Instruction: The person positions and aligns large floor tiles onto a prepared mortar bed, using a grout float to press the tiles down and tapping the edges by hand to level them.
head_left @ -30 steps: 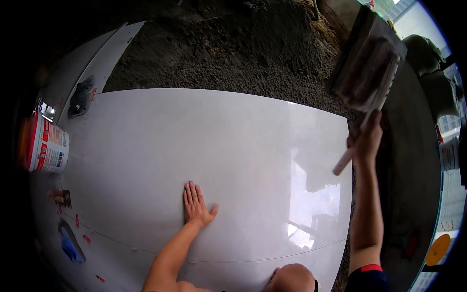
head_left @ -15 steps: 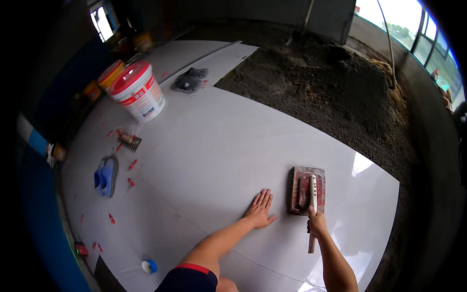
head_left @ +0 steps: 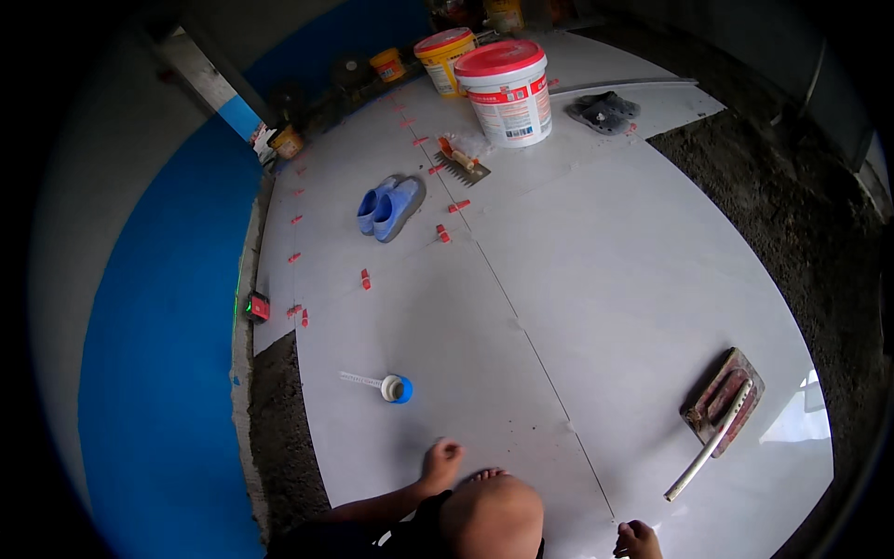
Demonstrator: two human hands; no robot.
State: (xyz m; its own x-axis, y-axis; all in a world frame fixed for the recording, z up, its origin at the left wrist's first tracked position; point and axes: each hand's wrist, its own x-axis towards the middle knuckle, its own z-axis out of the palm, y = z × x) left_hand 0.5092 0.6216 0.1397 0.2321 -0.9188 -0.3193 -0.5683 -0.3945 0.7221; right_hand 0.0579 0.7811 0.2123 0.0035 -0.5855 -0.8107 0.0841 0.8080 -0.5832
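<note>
My left hand [head_left: 443, 458] hovers beside my bent knee over the pale grey floor tile [head_left: 447, 345]. Its fingers are curled in and nothing shows in them. At the lower edge, by the end of a dark tile joint, my right hand [head_left: 637, 539] is partly cut off, its fingers also bent inward with no object visible. A red, dirt-stained tile tamping block [head_left: 724, 399] with a long pale handle lies on the tile to the right, apart from both hands. The nearest object to my left hand is a blue-and-white tape roll [head_left: 396, 388], a strip trailing from it.
Blue clogs [head_left: 391, 207], a notched trowel [head_left: 461, 168] and red levelling wedges [head_left: 443, 234] dot the tiles ahead. Beyond stand a white bucket with a red lid [head_left: 510, 102] and dark clogs [head_left: 605, 113]. A red laser level [head_left: 258, 307] sits by the blue wall; mortar [head_left: 745, 196] borders the right.
My right hand has let go of the tamping block's handle and drawn back. My left hand has lifted off the tile and curled. The view has swung left, bringing the blue wall in.
</note>
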